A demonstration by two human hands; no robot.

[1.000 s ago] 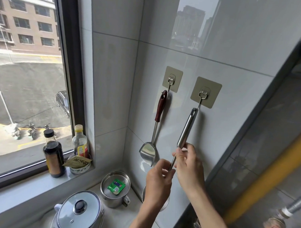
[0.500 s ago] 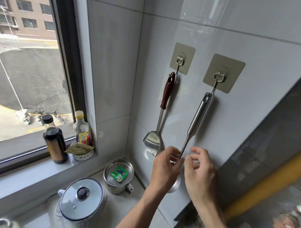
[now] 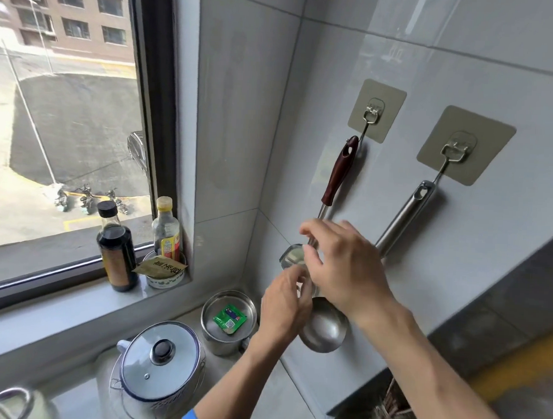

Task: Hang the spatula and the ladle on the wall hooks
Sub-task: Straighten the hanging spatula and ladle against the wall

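You face a corner of pale grey glossy tiles [image 3: 240, 129], with a dark-framed window [image 3: 153, 111] to its left. On the tiles, 2 adhesive hooks each carry a utensil: the spatula [image 3: 339, 177] with the red-brown handle hangs from the left hook [image 3: 371, 110], the steel ladle [image 3: 403, 217] from the right hook [image 3: 457, 149]. Your left hand [image 3: 284, 306] and right hand [image 3: 348, 268] overlap in front of both utensils' lower ends, fingers loosely curled; whether either grasps anything, you cannot tell. On the sill [image 3: 77, 306] stand 2 bottles, and a lidded pot [image 3: 160, 359] sits on the counter.
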